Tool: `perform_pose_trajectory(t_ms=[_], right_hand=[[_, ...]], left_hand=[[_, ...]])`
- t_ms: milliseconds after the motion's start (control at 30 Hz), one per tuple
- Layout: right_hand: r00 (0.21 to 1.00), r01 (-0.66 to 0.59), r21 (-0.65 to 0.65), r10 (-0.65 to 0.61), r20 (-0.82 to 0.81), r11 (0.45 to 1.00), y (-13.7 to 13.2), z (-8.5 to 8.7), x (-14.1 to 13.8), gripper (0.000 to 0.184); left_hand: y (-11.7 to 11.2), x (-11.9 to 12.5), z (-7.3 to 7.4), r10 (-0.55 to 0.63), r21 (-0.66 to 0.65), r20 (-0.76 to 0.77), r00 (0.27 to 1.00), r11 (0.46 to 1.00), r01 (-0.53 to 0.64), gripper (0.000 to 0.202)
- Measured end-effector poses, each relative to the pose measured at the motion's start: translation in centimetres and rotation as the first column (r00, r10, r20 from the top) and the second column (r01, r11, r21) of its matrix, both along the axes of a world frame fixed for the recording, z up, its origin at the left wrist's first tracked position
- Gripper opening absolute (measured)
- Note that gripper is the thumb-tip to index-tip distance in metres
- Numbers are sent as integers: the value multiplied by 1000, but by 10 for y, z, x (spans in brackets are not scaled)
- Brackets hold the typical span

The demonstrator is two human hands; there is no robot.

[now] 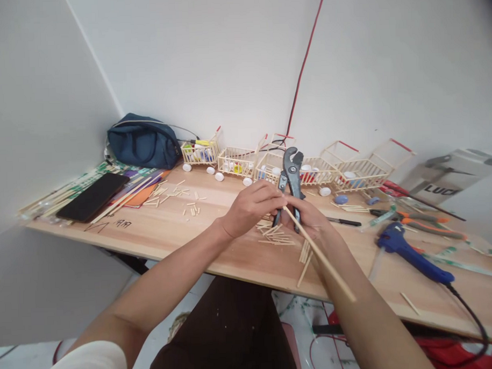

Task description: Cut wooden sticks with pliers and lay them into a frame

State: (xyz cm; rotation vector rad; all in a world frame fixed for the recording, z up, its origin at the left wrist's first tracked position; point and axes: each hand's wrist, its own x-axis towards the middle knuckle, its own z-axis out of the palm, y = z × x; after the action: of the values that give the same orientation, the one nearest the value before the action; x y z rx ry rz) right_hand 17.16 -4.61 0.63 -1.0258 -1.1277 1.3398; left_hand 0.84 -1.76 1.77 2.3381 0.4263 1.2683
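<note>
My left hand [252, 207] is closed, its fingertips pinching one end of a thin wooden stick [323, 254]. The stick slants down across my right wrist towards my body. My right hand [309, 217] grips a grey hand cutter [293, 172], held upright with its curved jaws at the top, above the table. Both hands meet at the cutter's handles, which the fingers partly cover. Beneath them lie several short cut sticks [278, 237] on the wooden table [183, 221]. A few more pieces sit beside my right forearm.
Small stick-built carts [237, 158] line the wall. To the left are a blue bag [143, 139], a black phone [93, 196] and long sticks. At right lie a blue glue gun [413, 251] with its cord, orange-handled pliers [431, 226] and a black pen [344, 222].
</note>
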Motion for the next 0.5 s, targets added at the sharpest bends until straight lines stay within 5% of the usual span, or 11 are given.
perform_pose_trajectory(t_ms=[167, 500], right_hand=[[977, -106, -93, 87, -195, 990, -3, 2, -3, 27], [972, -176, -224, 132, -196, 959, -4, 7, -3, 22]], left_hand=[[-1, 0, 4, 189, -148, 151, 970, 975, -167, 17], [15, -1, 8, 210, -495, 255, 944, 867, -59, 23]])
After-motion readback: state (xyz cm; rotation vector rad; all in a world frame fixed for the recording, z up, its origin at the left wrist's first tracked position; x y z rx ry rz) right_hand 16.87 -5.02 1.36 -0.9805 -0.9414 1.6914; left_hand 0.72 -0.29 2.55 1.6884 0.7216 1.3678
